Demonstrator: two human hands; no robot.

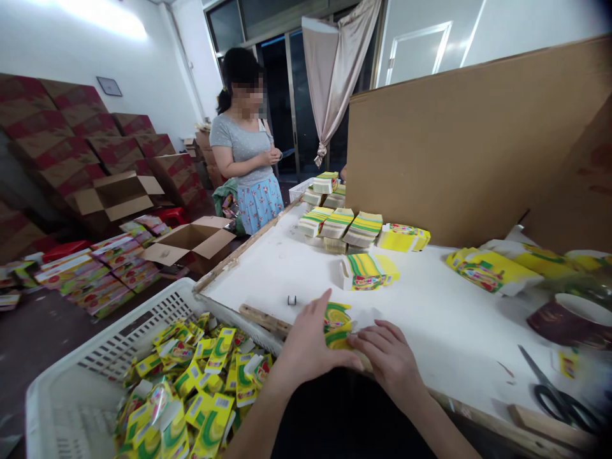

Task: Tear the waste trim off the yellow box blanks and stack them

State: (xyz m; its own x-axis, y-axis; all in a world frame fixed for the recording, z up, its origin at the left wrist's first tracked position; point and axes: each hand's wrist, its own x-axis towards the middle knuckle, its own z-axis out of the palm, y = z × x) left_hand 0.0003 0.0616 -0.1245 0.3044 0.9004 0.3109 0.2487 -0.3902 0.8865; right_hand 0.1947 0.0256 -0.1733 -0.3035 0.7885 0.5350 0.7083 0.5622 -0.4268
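Note:
Both my hands meet at the near edge of a white table (430, 306). My left hand (306, 341) and my right hand (389, 357) together grip a small yellow and green carton (337, 324), fingers closed round it. Just left of my hands stands a white plastic basket (100, 357) holding several folded yellow and green cartons (201, 389). Stacks of flat cartons (342, 226) lie further back on the table, with one bundle (366, 271) nearer to me.
A person in a grey top stands beyond the table's far left corner. Black scissors (559, 398) and a dark red bowl (568, 322) lie at the right. A cardboard wall (468, 146) backs the table. Open boxes (191, 245) and printed packs (100, 274) cover the floor at left.

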